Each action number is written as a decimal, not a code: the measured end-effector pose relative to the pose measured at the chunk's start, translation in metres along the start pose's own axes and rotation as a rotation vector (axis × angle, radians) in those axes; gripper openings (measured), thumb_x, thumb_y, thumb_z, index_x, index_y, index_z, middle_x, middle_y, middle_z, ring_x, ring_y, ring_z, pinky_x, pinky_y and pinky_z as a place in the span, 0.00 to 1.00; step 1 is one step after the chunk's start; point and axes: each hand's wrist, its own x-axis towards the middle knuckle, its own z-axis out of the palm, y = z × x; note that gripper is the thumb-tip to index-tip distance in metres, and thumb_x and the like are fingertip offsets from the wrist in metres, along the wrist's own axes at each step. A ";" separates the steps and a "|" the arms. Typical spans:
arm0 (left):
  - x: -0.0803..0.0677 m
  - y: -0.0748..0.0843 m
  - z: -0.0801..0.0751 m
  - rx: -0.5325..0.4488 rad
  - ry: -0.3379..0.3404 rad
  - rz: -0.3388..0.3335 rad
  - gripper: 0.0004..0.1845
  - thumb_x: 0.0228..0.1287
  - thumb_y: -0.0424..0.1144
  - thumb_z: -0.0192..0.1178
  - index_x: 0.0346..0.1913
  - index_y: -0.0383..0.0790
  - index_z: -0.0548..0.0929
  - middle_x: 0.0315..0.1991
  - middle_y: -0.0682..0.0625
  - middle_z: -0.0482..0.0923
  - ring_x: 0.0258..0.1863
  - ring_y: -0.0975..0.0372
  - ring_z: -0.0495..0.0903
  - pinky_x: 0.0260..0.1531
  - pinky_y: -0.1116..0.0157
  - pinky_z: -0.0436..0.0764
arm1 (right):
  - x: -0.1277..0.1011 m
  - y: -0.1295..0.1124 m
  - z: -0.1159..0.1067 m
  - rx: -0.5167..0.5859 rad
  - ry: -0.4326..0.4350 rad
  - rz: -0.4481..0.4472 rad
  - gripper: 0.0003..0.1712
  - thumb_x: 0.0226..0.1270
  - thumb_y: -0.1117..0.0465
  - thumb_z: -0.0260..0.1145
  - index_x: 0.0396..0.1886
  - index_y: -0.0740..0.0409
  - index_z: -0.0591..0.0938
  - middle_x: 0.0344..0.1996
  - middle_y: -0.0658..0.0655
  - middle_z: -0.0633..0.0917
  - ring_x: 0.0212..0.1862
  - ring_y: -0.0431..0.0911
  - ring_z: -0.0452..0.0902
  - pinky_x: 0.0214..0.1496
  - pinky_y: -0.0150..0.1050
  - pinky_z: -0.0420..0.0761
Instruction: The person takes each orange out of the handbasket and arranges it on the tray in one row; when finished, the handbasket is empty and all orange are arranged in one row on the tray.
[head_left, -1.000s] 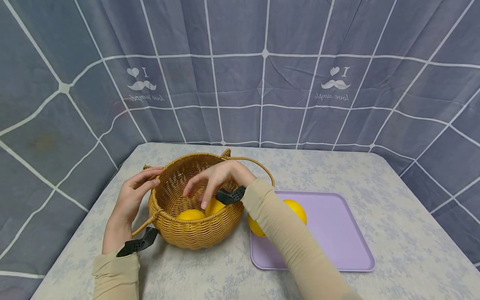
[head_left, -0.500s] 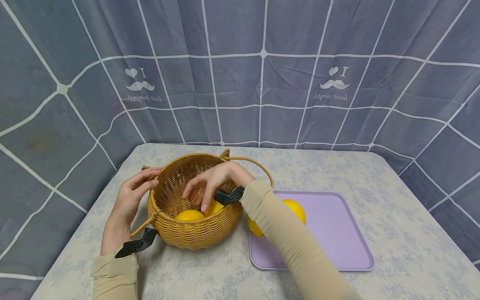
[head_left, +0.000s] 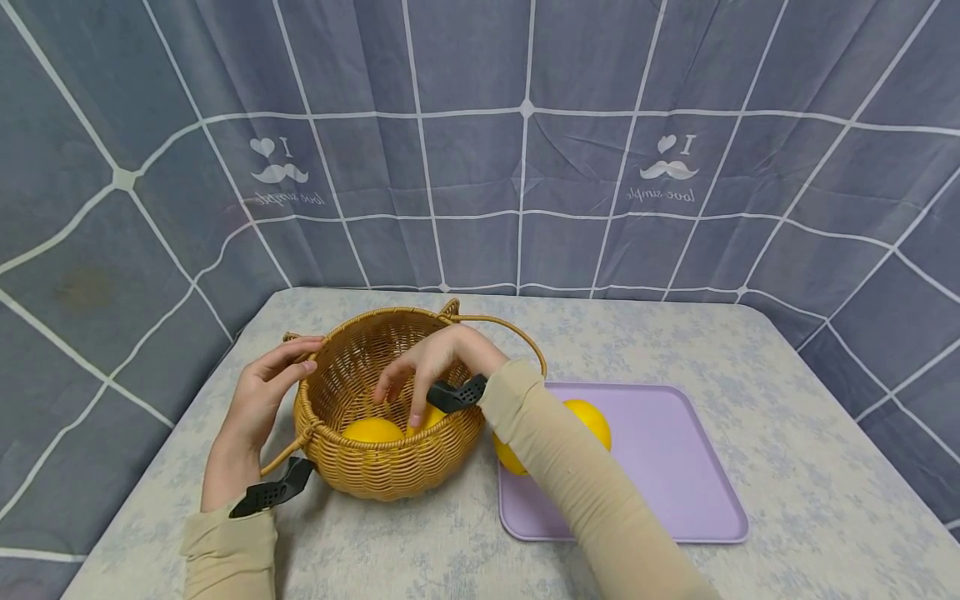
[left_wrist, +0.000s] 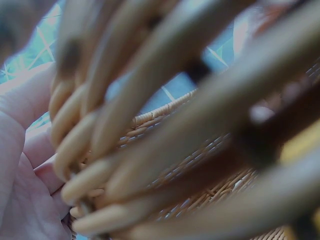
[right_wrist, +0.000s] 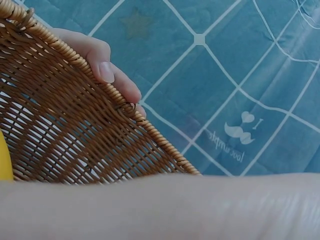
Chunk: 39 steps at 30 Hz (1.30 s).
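A wicker basket (head_left: 390, 467) stands on the left part of the table. My left hand (head_left: 255, 400) holds its left rim; in the right wrist view, left fingertips (right_wrist: 105, 73) lie over that rim. My right hand (head_left: 435, 362) reaches down inside the basket, its fingers and thumb curved around a round yellow-orange fruit (head_left: 435, 416) that looks like an orange. That fruit is largely hidden by the hand and the rim. A second such fruit (head_left: 372, 431) sits to its left in the basket. Blurred wicker strands fill most of the left wrist view.
A lilac tray (head_left: 675, 467) lies to the right, bearing yellow-orange fruit (head_left: 588, 421) partly covered by the right sleeve (head_left: 577, 467). The basket's handle (head_left: 517, 329) arcs out on its right side. A grey checked curtain (head_left: 480, 167) hangs behind the table.
My right hand's thumb and fingers have shifted slightly right and the fruit at them sits a little lower. The other fruit in the basket has moved slightly left. My left hand stays at the rim.
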 end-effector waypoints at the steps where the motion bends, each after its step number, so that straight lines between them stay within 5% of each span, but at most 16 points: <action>1: 0.000 0.000 0.000 0.002 0.000 0.000 0.16 0.67 0.35 0.57 0.55 0.32 0.78 0.52 0.59 0.76 0.59 0.65 0.65 0.50 0.75 0.69 | 0.000 0.000 0.000 0.007 -0.005 0.007 0.40 0.50 0.59 0.75 0.64 0.55 0.70 0.62 0.56 0.70 0.64 0.45 0.62 0.60 0.31 0.65; 18: -0.001 0.000 -0.001 -0.021 -0.009 0.001 0.15 0.67 0.33 0.56 0.55 0.31 0.78 0.52 0.59 0.76 0.60 0.66 0.65 0.50 0.75 0.69 | 0.002 -0.001 0.004 0.218 -0.034 0.045 0.35 0.49 0.76 0.71 0.60 0.60 0.72 0.57 0.58 0.75 0.57 0.46 0.72 0.55 0.33 0.75; 29: 0.000 -0.002 -0.002 -0.001 -0.007 0.001 0.16 0.67 0.34 0.57 0.55 0.32 0.78 0.52 0.60 0.76 0.60 0.66 0.64 0.50 0.76 0.69 | 0.000 0.001 0.005 0.241 -0.121 0.011 0.33 0.52 0.76 0.70 0.60 0.61 0.73 0.53 0.51 0.77 0.54 0.43 0.72 0.48 0.35 0.77; 39: -0.002 -0.002 -0.001 -0.004 -0.007 0.000 0.16 0.67 0.34 0.56 0.55 0.32 0.78 0.52 0.60 0.76 0.59 0.66 0.65 0.50 0.75 0.69 | 0.000 -0.001 0.008 0.263 -0.102 0.060 0.29 0.53 0.74 0.70 0.57 0.58 0.76 0.49 0.55 0.77 0.44 0.42 0.75 0.38 0.34 0.78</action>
